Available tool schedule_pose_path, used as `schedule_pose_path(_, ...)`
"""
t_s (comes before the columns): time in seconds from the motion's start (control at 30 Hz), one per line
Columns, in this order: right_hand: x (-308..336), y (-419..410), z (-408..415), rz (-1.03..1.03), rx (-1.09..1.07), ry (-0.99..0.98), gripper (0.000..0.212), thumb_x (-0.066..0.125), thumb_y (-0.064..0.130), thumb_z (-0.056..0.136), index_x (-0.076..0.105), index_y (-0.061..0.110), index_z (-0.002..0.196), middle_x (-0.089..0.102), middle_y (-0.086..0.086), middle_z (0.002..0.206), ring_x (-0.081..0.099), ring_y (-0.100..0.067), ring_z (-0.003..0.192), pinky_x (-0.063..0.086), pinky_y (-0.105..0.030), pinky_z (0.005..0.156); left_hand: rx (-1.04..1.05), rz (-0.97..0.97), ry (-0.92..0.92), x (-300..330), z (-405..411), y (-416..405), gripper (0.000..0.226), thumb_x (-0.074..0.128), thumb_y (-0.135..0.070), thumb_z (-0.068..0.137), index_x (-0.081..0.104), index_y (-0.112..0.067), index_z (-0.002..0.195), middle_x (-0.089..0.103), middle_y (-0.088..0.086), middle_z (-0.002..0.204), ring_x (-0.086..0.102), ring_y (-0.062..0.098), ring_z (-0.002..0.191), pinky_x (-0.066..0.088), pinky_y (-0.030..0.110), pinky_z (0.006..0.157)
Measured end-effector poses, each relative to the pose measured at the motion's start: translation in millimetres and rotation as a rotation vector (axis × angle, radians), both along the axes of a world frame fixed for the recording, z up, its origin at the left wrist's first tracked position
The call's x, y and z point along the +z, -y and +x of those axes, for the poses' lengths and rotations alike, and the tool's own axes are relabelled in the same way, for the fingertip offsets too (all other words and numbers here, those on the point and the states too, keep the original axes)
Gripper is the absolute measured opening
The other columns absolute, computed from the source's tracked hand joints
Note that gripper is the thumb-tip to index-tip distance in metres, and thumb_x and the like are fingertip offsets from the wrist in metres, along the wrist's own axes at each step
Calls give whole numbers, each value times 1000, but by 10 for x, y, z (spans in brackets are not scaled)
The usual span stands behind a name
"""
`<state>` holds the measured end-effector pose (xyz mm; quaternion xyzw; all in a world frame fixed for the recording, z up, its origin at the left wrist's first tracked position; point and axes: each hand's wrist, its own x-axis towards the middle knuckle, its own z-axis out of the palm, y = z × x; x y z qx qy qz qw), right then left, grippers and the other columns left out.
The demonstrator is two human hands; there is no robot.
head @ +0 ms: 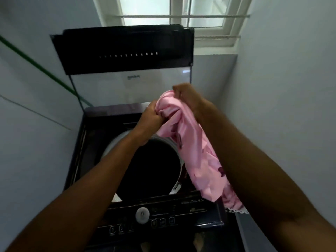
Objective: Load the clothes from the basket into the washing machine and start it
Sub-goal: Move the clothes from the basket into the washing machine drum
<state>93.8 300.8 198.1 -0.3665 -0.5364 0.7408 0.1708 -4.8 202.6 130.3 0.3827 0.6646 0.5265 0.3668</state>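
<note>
Washer (94, 160), top-loader, fills the lower middle of view; lid (125, 51) tipped up and back toward the window (172, 11); drum (149, 171) open, dark inside, contents cannot be told. Control panel (163, 211) along the near edge, with a round dial (142, 215) and a row of buttons; none touched.

Step in hand, by my reading: loading, one garment on its way in; start not yet begun. Basket not in view.

Garment (190, 142), pink with dark print, hangs over the drum's right rim; its upper end bunched between both hands, its lower end trailing down past the washer's right front corner, outside the drum.

Left hand (152, 115) closed in a fist on the bunched top, above the drum's far rim; right hand (187, 97) closed on the same bunch, just beside and slightly higher.

Next move likely calls for swinging the cloth leftward over the opening, then letting go; the trailing hem may catch on the rim.
</note>
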Motion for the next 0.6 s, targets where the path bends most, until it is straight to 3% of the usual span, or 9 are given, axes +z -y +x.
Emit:
schedule_pose_path(0.1,-322,205,-295,29,41,121,6,49,13,53,47,18,55,42,-2,56,40,-18,49,32,-25,48,37,-20,28,-184,-164,227,32,61,-19,92,60,-23,124,68,-4,117,65,5,105,52,22,93)
schedule_pose_path(0.13,-457,259,-375,27,49,168,11,52,15,52,49,16,62,44,-6,61,42,-21,51,34,-25,49,56,-70,0,-269,-237,305,27,56,-16,96,61,-21,122,68,-5,113,64,2,98,53,21,89)
schedule_pose_path(0.2,-775,323,-506,3,45,229,37,57,21,38,54,14,74,48,-12,75,47,-27,65,36,-31,55,87,-208,-37,-455,-393,424,21,48,-17,99,64,-14,112,69,5,113,63,10,94,52,29,88)
schedule_pose_path(0.23,-885,374,-531,-13,31,239,40,57,21,35,54,15,75,48,-12,80,47,-28,70,35,-34,58,79,-259,-62,-535,-448,481,21,47,-18,98,65,-13,109,69,8,115,62,12,94,51,29,88)
schedule_pose_path(0.33,-1124,555,-524,31,-5,267,16,57,8,58,54,11,74,51,-15,76,53,-28,72,41,-37,59,61,-337,-266,-735,-503,701,27,58,-16,87,65,-21,113,70,-10,106,64,6,95,51,20,81)
schedule_pose_path(0.43,-1350,691,-362,121,130,361,13,58,4,76,60,4,88,53,-14,72,52,-23,56,42,-28,46,52,-366,-325,-937,-487,805,45,65,-32,73,68,-23,117,71,-5,115,65,10,106,53,37,95)
schedule_pose_path(0.5,-1471,702,-272,86,224,410,13,56,1,82,62,9,90,52,-11,71,49,-19,52,43,-26,47,27,-396,-343,-1007,-429,777,46,69,-21,81,64,-16,127,65,-1,126,60,12,112,50,37,101)
schedule_pose_path(0.6,-1515,623,-138,120,201,459,18,54,-4,84,66,9,88,59,-11,73,53,-15,49,44,-18,43,-60,-439,-384,-981,-254,676,49,67,-4,83,61,-17,130,61,-3,128,60,14,112,50,29,95)
